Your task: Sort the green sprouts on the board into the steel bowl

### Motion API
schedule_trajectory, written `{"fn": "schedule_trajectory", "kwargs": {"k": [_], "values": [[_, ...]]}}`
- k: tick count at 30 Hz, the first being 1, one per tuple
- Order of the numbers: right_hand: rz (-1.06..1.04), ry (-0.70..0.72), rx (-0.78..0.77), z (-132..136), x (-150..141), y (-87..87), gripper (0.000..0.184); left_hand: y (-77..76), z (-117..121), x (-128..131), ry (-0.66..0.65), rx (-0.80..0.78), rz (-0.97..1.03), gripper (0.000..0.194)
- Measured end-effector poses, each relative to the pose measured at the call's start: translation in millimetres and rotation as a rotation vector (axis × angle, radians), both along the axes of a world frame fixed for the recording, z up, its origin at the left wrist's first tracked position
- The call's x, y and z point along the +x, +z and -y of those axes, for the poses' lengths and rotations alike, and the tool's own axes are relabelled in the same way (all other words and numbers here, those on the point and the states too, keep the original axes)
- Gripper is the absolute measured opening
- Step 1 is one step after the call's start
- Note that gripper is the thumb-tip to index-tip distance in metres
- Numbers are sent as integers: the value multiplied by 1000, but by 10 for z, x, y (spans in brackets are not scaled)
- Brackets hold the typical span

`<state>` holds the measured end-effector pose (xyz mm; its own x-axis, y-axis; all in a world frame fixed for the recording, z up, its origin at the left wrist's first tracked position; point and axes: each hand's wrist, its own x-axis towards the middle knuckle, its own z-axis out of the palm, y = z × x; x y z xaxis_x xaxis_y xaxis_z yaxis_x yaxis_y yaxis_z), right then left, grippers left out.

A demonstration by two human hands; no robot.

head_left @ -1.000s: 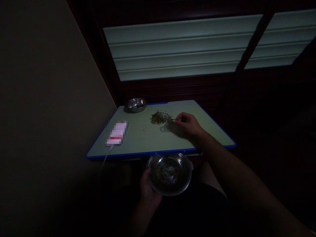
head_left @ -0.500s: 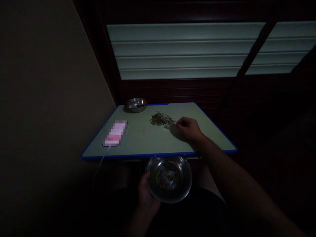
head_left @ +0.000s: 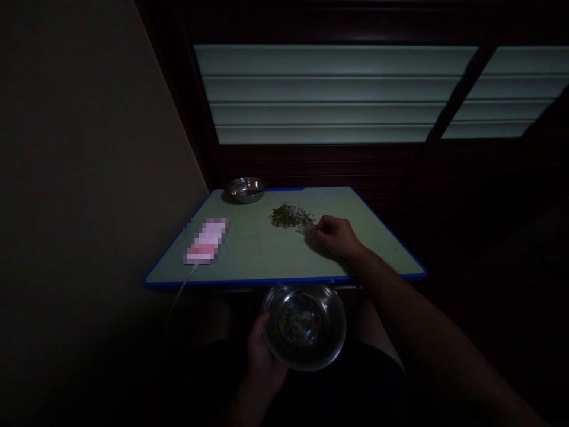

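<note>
In the head view, the left hand (head_left: 264,359) pinched the side of a round, shiny metal bowl (head_left: 332,333) just below the smooth, pale green, blue-edged table (head_left: 244,261). On the table, the right hand (head_left: 320,228) pinched a thin, see-through piece (head_left: 305,229) beside a loose pile of tiny green-brown grains (head_left: 287,216).

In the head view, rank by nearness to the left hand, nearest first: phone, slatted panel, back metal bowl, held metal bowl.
1. Held metal bowl, in the left hand, lower centre.
2. Phone, left side of the tabletop.
3. Back metal bowl, far left corner.
4. Slatted panel, beyond the tabletop.
</note>
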<state>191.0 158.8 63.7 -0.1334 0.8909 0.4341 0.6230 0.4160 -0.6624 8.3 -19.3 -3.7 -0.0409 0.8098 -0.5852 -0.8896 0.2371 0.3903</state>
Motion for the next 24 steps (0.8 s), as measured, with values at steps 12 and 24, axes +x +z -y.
{"fn": "schedule_trajectory", "kwargs": {"k": [12, 24], "values": [[35, 79, 24, 11, -73, -25, 10, -27, -5, 2, -18, 4, -4, 22], [78, 3, 28, 59, -97, 4, 8, -55, -8, -7, -30, 23, 3, 25]]}}
